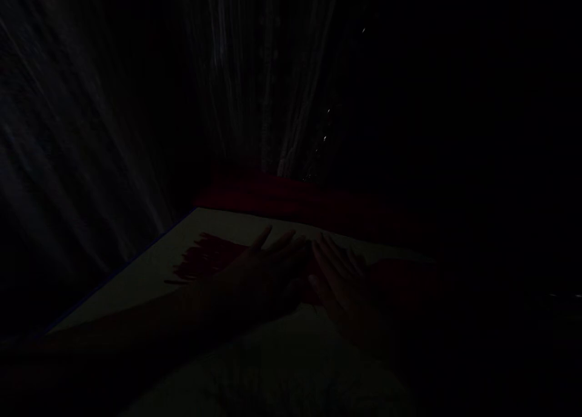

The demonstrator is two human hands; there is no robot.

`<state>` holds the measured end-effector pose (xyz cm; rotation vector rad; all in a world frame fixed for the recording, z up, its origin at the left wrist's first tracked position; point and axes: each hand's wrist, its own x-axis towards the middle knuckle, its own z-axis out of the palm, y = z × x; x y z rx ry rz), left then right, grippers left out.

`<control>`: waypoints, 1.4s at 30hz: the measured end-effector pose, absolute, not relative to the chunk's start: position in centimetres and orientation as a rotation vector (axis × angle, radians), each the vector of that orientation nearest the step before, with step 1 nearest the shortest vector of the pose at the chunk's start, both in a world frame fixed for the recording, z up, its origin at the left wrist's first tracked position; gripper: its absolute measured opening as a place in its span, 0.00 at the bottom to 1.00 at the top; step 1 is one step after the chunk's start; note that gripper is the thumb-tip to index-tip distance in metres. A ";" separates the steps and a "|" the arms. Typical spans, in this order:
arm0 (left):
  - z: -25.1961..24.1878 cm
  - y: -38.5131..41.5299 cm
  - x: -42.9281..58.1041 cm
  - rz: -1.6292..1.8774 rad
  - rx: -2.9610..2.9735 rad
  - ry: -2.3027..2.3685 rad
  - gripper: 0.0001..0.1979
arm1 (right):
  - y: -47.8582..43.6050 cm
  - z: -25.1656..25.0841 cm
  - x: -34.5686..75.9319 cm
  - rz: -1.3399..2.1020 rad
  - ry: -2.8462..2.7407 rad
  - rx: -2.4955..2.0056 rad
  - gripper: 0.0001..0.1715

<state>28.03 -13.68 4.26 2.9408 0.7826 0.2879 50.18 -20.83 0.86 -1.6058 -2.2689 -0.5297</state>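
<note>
The left hand lay open and flat, fingers spread, on a red cloth with a ragged, fringed left edge. The right hand lay open just beside it, fingertips nearly meeting. Neither looked clenched or grasping, though the dim light hid detail. The cloth sat on a pale surface edged in blue at left, and red showed between and right of the hands. A dark red band ran along the far side, below a curtain
</note>
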 end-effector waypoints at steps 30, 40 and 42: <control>5.6 -11.4 28.3 0.496 2.884 0.880 0.17 | -18.6 0.8 53.4 -0.015 -1.941 -1.667 0.27; 4.4 -10.1 28.8 0.478 2.886 0.810 0.17 | -18.5 1.0 53.4 0.074 -1.939 -1.716 0.26; 4.7 -10.1 28.9 0.451 2.904 0.774 0.16 | -18.5 1.2 53.2 0.064 -1.943 -1.710 0.24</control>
